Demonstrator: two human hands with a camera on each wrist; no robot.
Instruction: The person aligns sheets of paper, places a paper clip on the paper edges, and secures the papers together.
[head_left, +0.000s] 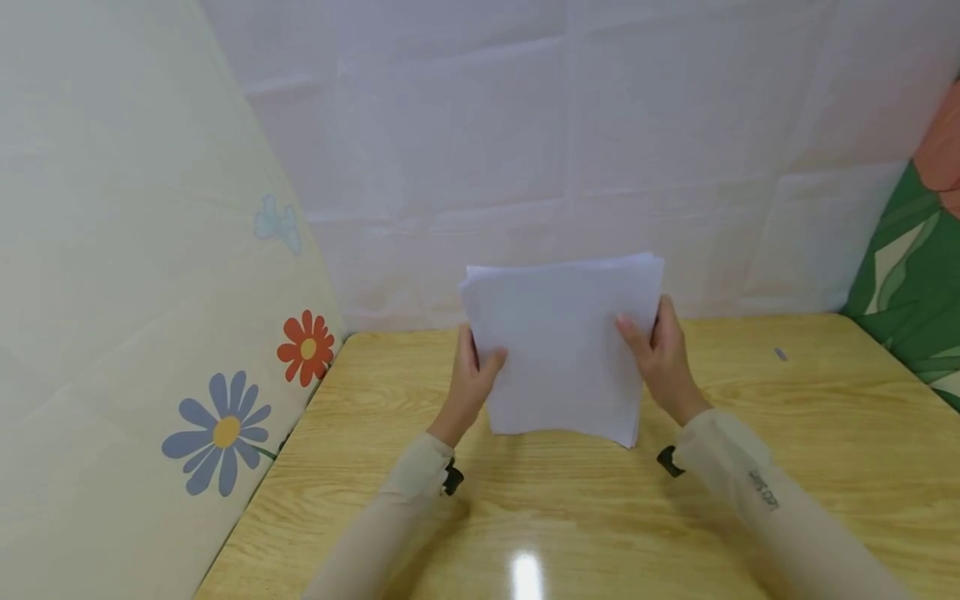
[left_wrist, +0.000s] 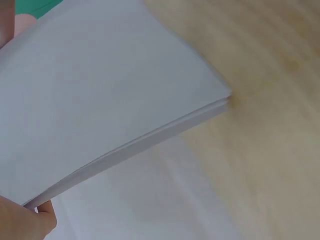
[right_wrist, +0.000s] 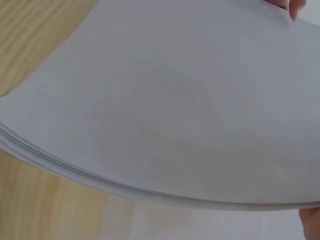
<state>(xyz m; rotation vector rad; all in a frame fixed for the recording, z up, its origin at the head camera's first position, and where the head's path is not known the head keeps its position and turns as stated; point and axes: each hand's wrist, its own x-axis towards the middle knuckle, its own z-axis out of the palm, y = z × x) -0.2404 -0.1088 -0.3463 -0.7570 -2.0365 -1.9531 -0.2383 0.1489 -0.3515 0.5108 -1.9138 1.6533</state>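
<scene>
Both hands hold a thick stack of white paper [head_left: 558, 350] up in front of the back wall, its face toward the head camera. The left hand [head_left: 472, 379] grips the left edge, thumb in front and fingers behind. On the opposite edge, the right hand [head_left: 663, 358] grips in the same way, a bit higher. In the left wrist view the stack [left_wrist: 100, 100] shows its layered side edge. The right wrist view has the sheets [right_wrist: 165, 110] bowed, with edges slightly fanned. Fingers behind the paper are mostly hidden.
A wood-grain table [head_left: 555, 508] lies beneath the hands. A small grey object [head_left: 781, 354] rests at its back right. White cloth [head_left: 525, 150] hangs behind, and a flower-printed panel [head_left: 135, 292] borders the left side. Green leaf-print cloth [head_left: 918, 275] hangs at the right.
</scene>
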